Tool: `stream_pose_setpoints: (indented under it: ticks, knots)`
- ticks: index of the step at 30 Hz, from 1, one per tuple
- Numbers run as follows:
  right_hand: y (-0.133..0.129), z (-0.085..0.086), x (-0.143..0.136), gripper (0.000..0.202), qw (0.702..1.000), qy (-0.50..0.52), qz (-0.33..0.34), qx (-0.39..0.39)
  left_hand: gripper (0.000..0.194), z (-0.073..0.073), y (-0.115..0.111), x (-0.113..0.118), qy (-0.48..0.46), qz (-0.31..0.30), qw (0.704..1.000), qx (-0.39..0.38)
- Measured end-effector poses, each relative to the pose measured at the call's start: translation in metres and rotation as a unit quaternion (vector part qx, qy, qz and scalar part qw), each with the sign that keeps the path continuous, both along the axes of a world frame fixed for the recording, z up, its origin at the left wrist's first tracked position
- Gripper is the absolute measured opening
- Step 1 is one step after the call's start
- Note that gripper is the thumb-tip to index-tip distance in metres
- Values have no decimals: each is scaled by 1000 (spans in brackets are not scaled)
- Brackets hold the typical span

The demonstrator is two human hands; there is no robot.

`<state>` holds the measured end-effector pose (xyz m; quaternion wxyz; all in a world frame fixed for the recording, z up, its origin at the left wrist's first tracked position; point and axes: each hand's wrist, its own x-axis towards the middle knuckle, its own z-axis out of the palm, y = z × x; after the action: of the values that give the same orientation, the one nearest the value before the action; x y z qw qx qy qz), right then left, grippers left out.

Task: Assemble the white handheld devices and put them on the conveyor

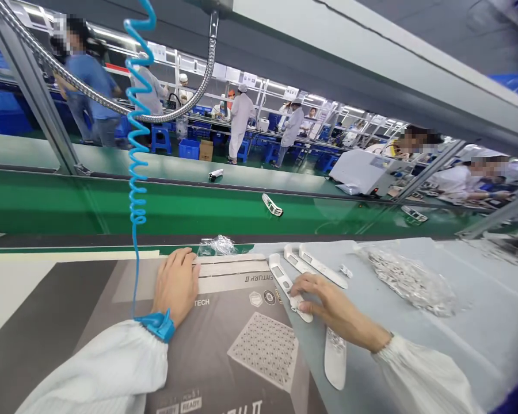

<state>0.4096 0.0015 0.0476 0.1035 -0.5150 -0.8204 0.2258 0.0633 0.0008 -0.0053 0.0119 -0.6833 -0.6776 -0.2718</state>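
Observation:
My left hand (176,287) lies with its fingers stretched out on a dark printed cardboard sheet (224,333). A blue wrist strap is on that wrist. My right hand (323,299) has its fingers bent over the lower part of a long white plastic shell (280,275), thumb and fingertips against it. Exactly what the fingertips pinch is partly hidden. Beyond it two similar white shells (322,267) lie side by side, with a small white piece (346,271) at their right. Another white shell (335,359) lies below my right wrist.
A clear bag of small white parts (410,276) lies on the grey mat at right. Crumpled clear plastic (222,245) sits by the green conveyor (198,210), which carries white shells. A blue coiled cord (137,144) hangs at left. Other people work beyond.

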Motion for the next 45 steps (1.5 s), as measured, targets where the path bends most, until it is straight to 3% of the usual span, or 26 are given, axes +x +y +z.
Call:
stream_pose_setpoints:
  ticks: [4,11,16,22,29,33,40,45]
  knots:
    - [-1,-1,1,9,1000,7,-3,2,30,-2,1,0,4,-2,1000,6]
    - [-4,7,6,8,997,30,-65,-43,31,-1,0,-1,7,-4,1000,13]
    - [6,11,12,15,993,34,-116,12,33,-2,1,-2,12,-9,1000,9]
    - [16,6,-6,16,995,76,-58,-34,34,-2,1,-2,14,-8,1000,11]
    - [20,-5,-13,21,997,-25,-54,49,34,-1,0,-1,10,-5,1000,13]
    - [16,-13,-12,23,989,-73,-87,92,34,-1,1,-1,9,-5,1000,17]
    - [11,-20,-14,15,991,-7,-70,112,33,-2,1,-3,17,-10,1000,23]
    - [8,-16,-11,18,988,63,-107,91,34,-2,0,-3,21,-11,1000,20]
